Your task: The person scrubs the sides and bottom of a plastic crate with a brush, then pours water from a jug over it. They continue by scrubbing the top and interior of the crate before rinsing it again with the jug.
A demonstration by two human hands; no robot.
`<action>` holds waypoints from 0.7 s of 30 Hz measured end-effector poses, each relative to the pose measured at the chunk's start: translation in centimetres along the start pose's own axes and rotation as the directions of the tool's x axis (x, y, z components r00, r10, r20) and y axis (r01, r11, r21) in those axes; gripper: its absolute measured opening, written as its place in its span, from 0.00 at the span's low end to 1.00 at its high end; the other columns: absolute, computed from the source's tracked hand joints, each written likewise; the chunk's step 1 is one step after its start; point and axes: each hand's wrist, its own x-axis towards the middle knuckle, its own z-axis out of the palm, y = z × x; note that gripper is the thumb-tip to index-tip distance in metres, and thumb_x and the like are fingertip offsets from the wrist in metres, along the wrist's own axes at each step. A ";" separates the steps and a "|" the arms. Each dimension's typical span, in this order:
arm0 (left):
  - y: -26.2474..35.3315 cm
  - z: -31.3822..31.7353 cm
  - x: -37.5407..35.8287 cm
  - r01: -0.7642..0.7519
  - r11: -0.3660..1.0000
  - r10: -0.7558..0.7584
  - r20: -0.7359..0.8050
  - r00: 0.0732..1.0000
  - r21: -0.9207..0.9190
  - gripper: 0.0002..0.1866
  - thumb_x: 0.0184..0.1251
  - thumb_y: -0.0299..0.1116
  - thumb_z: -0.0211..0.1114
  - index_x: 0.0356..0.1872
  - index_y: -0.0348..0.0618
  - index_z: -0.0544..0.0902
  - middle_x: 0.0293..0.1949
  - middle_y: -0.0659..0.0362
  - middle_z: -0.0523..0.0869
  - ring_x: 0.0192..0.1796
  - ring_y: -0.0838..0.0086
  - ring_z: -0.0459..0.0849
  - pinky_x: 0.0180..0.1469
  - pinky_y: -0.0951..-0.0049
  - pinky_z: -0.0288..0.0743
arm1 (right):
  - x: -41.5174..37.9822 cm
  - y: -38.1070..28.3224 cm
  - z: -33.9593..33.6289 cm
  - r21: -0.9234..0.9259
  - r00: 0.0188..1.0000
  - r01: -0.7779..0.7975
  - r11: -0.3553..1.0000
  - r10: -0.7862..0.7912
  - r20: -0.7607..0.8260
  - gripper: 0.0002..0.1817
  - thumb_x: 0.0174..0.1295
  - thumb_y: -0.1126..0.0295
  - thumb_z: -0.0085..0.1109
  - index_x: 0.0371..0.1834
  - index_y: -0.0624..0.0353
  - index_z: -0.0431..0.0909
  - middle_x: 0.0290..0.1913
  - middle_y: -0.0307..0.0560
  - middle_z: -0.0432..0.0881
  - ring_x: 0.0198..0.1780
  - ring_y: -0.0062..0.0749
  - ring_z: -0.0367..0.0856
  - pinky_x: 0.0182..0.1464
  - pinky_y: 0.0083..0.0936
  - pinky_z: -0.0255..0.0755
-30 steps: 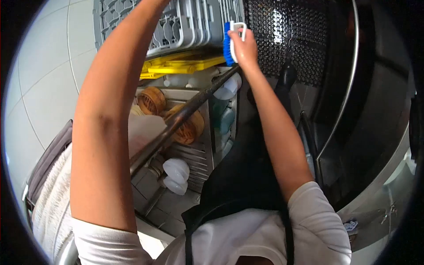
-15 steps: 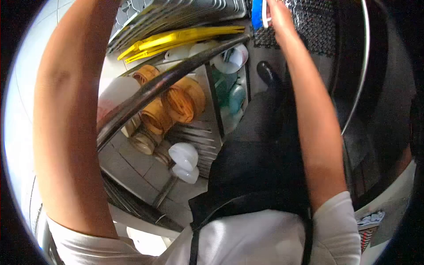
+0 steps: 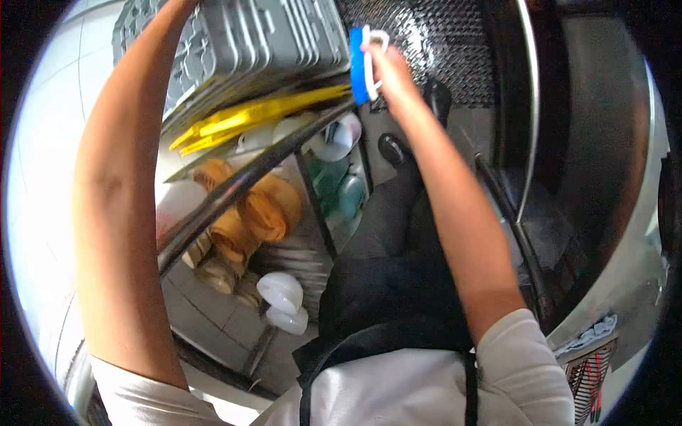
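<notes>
My right hand [image 3: 392,69] is closed around the white handle of a scrub brush [image 3: 359,67] with a blue underside. It holds the brush upright on its side, at the top middle of the head view, next to the grey plastic crate [image 3: 273,35]. Below the brush, the end of a dark metal bar [image 3: 284,149] comes close. My left forearm [image 3: 117,184] runs up the left side of the view; the hand itself lies beyond the top edge.
Under the bar, shelves hold bamboo steamers [image 3: 266,213], white bowls [image 3: 280,292] and greenish containers [image 3: 349,195]. Flat yellow plastic [image 3: 249,117] lies below the crate. A wet black rubber mat [image 3: 440,42] covers the floor ahead. At right runs a thin pale hose or rail [image 3: 529,106].
My right hand has moved left and down in the view with the brush. The view has shifted too, showing more of the grey crate, the mat and a second black shoe.
</notes>
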 end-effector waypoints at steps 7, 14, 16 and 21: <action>2.4 -4.9 -2.2 0.036 0.989 -0.011 0.175 0.984 -0.140 0.34 0.72 0.56 0.56 0.52 0.27 0.81 0.50 0.29 0.83 0.57 0.37 0.82 0.61 0.48 0.75 | -2.0 4.8 2.7 0.002 0.997 -0.048 0.999 0.048 -0.064 0.21 0.59 0.53 0.70 0.41 0.61 0.80 0.35 0.45 0.85 0.36 0.31 0.83 0.41 0.32 0.76; 0.9 -4.0 -0.6 0.469 0.763 -0.264 0.447 0.855 -0.446 0.35 0.67 0.56 0.62 0.50 0.23 0.82 0.53 0.31 0.84 0.58 0.38 0.82 0.61 0.52 0.74 | -6.1 5.5 4.2 -0.069 0.987 -0.160 0.985 0.157 -0.046 0.21 0.64 0.55 0.65 0.49 0.62 0.80 0.37 0.43 0.85 0.37 0.23 0.81 0.42 0.25 0.75; 1.8 -4.2 -1.3 0.448 0.776 -0.314 0.344 0.885 -0.445 0.34 0.66 0.55 0.63 0.49 0.23 0.82 0.52 0.31 0.84 0.57 0.38 0.82 0.60 0.51 0.73 | -5.9 6.4 4.5 -0.011 0.982 -0.190 0.982 0.190 0.007 0.24 0.62 0.56 0.67 0.51 0.64 0.79 0.40 0.46 0.86 0.40 0.27 0.82 0.45 0.27 0.76; 3.5 -6.0 -3.0 0.342 0.864 -0.273 0.226 0.935 -0.370 0.31 0.70 0.51 0.60 0.45 0.22 0.83 0.46 0.30 0.85 0.55 0.36 0.82 0.59 0.48 0.72 | -5.9 5.6 4.1 -0.106 0.980 -0.194 0.975 0.196 0.011 0.29 0.59 0.50 0.67 0.53 0.62 0.75 0.44 0.56 0.86 0.45 0.43 0.85 0.47 0.36 0.75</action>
